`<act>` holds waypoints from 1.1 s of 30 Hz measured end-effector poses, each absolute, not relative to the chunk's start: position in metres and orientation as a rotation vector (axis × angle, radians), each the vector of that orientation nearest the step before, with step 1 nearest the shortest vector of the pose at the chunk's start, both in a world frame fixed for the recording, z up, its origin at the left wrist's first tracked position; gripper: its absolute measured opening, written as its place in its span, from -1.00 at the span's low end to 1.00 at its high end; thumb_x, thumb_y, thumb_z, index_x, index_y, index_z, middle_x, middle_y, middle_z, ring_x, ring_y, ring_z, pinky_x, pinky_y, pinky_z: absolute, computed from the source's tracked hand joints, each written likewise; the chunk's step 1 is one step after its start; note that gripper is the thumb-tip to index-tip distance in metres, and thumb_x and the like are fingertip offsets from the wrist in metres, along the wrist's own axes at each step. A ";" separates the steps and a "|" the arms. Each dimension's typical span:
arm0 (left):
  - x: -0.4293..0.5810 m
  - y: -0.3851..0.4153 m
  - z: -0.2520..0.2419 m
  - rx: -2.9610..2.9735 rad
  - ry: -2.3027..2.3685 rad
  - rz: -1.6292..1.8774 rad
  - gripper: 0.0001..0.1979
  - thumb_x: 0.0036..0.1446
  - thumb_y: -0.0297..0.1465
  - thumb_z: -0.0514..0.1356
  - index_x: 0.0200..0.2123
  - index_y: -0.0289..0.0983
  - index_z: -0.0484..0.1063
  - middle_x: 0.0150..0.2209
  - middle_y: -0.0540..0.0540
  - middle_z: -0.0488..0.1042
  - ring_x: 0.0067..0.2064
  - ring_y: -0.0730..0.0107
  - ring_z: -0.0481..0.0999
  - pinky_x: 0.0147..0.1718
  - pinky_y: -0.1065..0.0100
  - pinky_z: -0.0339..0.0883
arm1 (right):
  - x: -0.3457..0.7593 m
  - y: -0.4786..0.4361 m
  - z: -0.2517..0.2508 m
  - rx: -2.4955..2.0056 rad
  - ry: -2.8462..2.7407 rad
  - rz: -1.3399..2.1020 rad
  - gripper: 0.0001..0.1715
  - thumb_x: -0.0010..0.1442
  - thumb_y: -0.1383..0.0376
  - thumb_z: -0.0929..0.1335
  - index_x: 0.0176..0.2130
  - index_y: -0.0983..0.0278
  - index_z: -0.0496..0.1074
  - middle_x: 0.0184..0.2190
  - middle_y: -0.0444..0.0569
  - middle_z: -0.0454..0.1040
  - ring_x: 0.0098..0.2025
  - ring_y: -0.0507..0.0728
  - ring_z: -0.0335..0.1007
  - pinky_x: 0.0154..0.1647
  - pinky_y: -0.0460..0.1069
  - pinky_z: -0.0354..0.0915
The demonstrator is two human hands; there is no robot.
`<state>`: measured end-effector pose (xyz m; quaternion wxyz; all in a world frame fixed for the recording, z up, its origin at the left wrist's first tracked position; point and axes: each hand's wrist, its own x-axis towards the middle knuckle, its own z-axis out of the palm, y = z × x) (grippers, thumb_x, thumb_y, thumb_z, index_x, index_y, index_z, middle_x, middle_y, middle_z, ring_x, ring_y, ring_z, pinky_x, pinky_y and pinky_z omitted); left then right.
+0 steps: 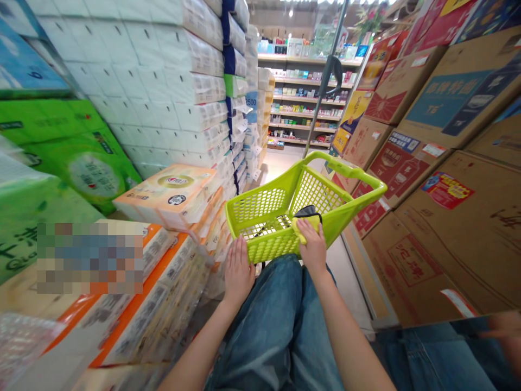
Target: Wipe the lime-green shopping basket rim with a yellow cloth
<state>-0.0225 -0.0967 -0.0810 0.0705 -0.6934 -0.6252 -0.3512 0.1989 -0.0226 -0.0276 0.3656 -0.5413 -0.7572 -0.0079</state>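
In front of my knees stands a lime-green plastic shopping basket (264, 251) with lattice walls and a raised handle (358, 175) at its far right. A yellow and dark grey cleaning cloth (307, 222) lies over the near rim, and my right hand (312, 241) presses it there with fingers closed on it. My left hand (239, 269) rests against the near left corner of the basket, its fingers stretched out and holding nothing. The hand covers part of that corner.
Stacked tissue packs (179, 193) rise close on the left. Cardboard cartons (427, 217) wall in the right side. Shelves of small goods (305, 100) stand at the aisle's far end, behind a metal pole (321, 98). Another person's blurred hand (502, 331) shows at lower right.
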 end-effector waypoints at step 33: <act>-0.028 -0.097 -0.084 -2.100 -1.854 -0.976 -0.25 0.15 -0.52 0.02 0.38 -0.37 -0.19 0.36 -0.34 0.02 0.39 0.09 -0.03 0.30 -0.02 0.02 | 0.080 -0.074 -0.037 -1.104 -2.218 0.203 -0.27 0.08 0.50 0.23 0.24 0.27 0.26 0.25 -0.02 0.29 0.35 0.09 0.06 0.42 0.13 -0.23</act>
